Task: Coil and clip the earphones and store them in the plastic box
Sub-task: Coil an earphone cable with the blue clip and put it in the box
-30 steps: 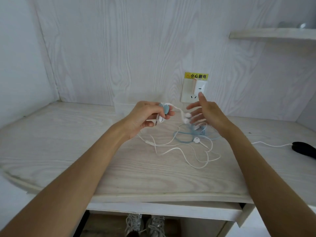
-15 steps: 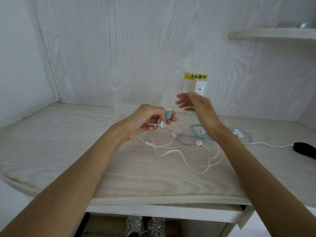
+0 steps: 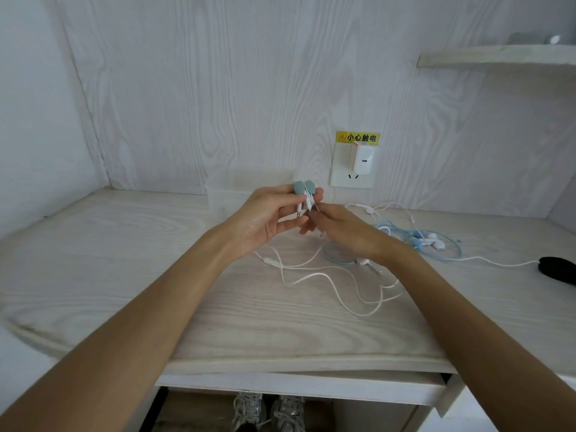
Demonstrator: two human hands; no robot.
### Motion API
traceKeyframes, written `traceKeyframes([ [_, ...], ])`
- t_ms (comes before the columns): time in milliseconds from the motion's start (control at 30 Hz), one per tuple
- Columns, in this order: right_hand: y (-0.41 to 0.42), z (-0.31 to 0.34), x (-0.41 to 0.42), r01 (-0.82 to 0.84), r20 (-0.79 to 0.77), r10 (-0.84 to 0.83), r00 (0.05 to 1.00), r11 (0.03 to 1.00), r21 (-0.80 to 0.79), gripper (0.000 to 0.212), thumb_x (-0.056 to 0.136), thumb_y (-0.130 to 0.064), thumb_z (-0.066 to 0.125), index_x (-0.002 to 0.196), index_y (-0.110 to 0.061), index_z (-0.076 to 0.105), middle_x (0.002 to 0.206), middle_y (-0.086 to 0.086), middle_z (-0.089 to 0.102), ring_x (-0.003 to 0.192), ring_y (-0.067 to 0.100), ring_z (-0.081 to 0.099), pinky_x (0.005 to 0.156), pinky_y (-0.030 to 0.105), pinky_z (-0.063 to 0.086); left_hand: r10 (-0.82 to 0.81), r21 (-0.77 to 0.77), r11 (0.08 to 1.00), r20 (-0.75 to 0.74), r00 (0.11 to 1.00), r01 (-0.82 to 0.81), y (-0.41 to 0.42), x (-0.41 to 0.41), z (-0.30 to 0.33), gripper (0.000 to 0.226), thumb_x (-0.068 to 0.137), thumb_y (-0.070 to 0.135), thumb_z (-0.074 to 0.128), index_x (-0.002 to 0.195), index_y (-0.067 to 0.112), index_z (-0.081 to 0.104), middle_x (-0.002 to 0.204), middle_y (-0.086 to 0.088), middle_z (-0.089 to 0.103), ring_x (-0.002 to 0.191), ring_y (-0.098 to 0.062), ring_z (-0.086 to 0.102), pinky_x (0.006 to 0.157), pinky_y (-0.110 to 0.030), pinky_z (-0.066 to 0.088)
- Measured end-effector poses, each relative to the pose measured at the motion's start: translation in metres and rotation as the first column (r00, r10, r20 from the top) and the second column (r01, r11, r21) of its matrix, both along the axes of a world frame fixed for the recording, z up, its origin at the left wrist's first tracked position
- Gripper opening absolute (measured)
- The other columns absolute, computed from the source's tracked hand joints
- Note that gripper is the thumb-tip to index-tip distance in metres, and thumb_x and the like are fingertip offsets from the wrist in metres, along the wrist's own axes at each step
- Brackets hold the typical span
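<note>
Sneakers, pale and laced, show at the bottom edge under the front lip of the whitewashed wood-grain desk. Both bare forearms reach forward from the lower corners and meet above the middle of the desk.

Loose loops of thin white earphone cable trail across the desktop just below the hands, with a small inline remote lying on the surface to the left of the loops. One strand rises from these loops to the hands.

The left hand is raised off the desk, palm turned inward, thumb and curled fingers pinching a small grey-blue plastic cable clip at its top, with the white earphone plug and a short bundle of cable held against it. The right hand meets it from the right, its fingertips closed on the white cable just beneath the clip; the two hands touch there.

Right of the right wrist, a second set of light-blue corded earphones lies in a loose tangle on the desk, with white earbuds beside it. Farther right, at the frame edge, a black object rests on the desk with a white cord running to it.

Behind the left hand, against the back wall, stands the clear plastic box, faint and hard to make out. A white wall socket with a white charger plugged in sits behind the hands, under a yellow warning label. A white shelf juts out at upper right.
</note>
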State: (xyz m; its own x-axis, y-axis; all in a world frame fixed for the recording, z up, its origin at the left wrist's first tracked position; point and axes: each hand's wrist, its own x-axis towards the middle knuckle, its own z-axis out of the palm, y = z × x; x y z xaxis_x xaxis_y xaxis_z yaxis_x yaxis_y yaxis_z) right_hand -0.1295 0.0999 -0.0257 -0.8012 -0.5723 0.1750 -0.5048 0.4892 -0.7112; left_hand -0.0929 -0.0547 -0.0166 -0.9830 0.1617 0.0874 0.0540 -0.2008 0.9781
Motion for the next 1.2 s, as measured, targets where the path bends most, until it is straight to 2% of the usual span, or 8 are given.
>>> traceKeyframes([
  [67, -0.001, -0.001, -0.001, 0.003, 0.057, -0.001, 0.998, 0.999, -0.044, 0.029, 0.103, -0.022, 0.031, 0.091, -0.014, 0.057, 0.079, -0.004, 0.063, 0.075, 0.008, 0.058, 0.071, 0.015, 0.045, 0.005, -0.004, 1.0, 0.005, 1.0, -0.005, 0.001, 0.0, 0.001, 0.031, 0.095, 0.009, 0.05, 0.123, 0.006, 0.06, 0.119, -0.004, 0.068, 0.108, -0.009, 0.064, 0.075, -0.018, 0.056],
  [133, -0.002, 0.003, 0.0, 0.031, 0.245, 0.005, 0.97, 0.989, -0.141, 0.026, 0.101, -0.018, 0.033, 0.087, -0.014, 0.055, 0.073, 0.003, 0.063, 0.066, 0.014, 0.059, 0.065, 0.017, 0.05, -0.019, 0.038, 0.999, 0.026, 0.999, 0.018, 0.001, 0.001, 0.002, 0.034, 0.095, 0.015, 0.044, 0.124, 0.006, 0.059, 0.12, -0.004, 0.068, 0.109, -0.011, 0.063, 0.078, -0.021, 0.055],
  [333, 0.01, 0.014, 0.0, 0.115, 0.531, 0.191, 0.826, 0.864, -0.489, 0.031, 0.099, -0.024, 0.031, 0.098, -0.01, 0.059, 0.079, 0.006, 0.061, 0.07, 0.019, 0.059, 0.072, 0.032, 0.053, -0.083, 0.143, 0.987, 0.073, 0.994, 0.072, 0.0, 0.0, 0.001, 0.035, 0.101, 0.025, 0.038, 0.126, 0.011, 0.059, 0.116, 0.001, 0.068, 0.093, -0.007, 0.064, 0.065, -0.017, 0.054],
  [567, 0.003, 0.008, 0.0, 0.059, 0.46, 0.167, 0.872, 0.898, -0.437, 0.033, 0.1, -0.033, 0.038, 0.078, -0.015, 0.055, 0.068, -0.001, 0.051, 0.055, 0.008, 0.051, 0.068, 0.024, 0.049, -0.143, 0.208, 0.971, 0.113, 0.983, 0.118, -0.001, 0.001, 0.0, 0.031, 0.101, 0.022, 0.038, 0.112, 0.01, 0.064, 0.1, 0.001, 0.071, 0.082, -0.004, 0.067, 0.056, -0.015, 0.053],
  [800, 0.005, 0.007, -0.001, 0.042, 0.407, 0.233, 0.883, 0.825, -0.564, 0.026, 0.1, -0.015, 0.041, 0.084, -0.013, 0.062, 0.066, -0.006, 0.058, 0.058, 0.005, 0.054, 0.073, 0.023, 0.051, -0.207, 0.186, 0.965, 0.096, 0.974, 0.186, -0.005, 0.001, 0.004, 0.033, 0.087, 0.031, 0.053, 0.109, 0.011, 0.068, 0.102, 0.001, 0.072, 0.081, -0.003, 0.069, 0.051, -0.011, 0.052],
  [967, -0.001, 0.005, 0.002, 0.006, 0.402, 0.274, 0.874, 0.82, -0.572, 0.02, 0.097, -0.004, 0.039, 0.085, -0.006, 0.055, 0.067, 0.003, 0.053, 0.056, 0.007, 0.052, 0.071, 0.023, 0.049, -0.1, 0.159, 0.984, 0.102, 0.99, 0.083, -0.002, 0.0, 0.003, 0.041, 0.073, 0.038, 0.06, 0.098, 0.006, 0.07, 0.086, -0.002, 0.074, 0.061, -0.004, 0.069, 0.049, -0.012, 0.053],
  [1100, -0.001, 0.006, 0.002, 0.006, 0.406, 0.342, 0.847, 0.759, -0.652, 0.02, 0.099, -0.009, 0.039, 0.088, -0.006, 0.056, 0.07, -0.001, 0.052, 0.063, 0.009, 0.05, 0.064, 0.02, 0.046, -0.019, 0.161, 0.987, 0.083, 0.996, 0.006, 0.0, -0.004, 0.002, 0.036, 0.093, 0.038, 0.049, 0.095, 0.009, 0.07, 0.08, 0.002, 0.073, 0.054, -0.002, 0.064, 0.044, -0.011, 0.05],
  [1200, -0.002, 0.005, 0.003, 0.01, 0.368, 0.267, 0.891, 0.798, -0.603, 0.026, 0.098, -0.003, 0.034, 0.082, -0.008, 0.054, 0.072, 0.001, 0.05, 0.063, 0.01, 0.049, 0.059, 0.02, 0.043, 0.072, 0.094, 0.992, 0.088, 0.994, -0.08, 0.003, -0.006, 0.0, 0.035, 0.095, 0.039, 0.048, 0.093, 0.012, 0.071, 0.075, 0.004, 0.073, 0.055, -0.001, 0.063, 0.044, -0.011, 0.048],
])
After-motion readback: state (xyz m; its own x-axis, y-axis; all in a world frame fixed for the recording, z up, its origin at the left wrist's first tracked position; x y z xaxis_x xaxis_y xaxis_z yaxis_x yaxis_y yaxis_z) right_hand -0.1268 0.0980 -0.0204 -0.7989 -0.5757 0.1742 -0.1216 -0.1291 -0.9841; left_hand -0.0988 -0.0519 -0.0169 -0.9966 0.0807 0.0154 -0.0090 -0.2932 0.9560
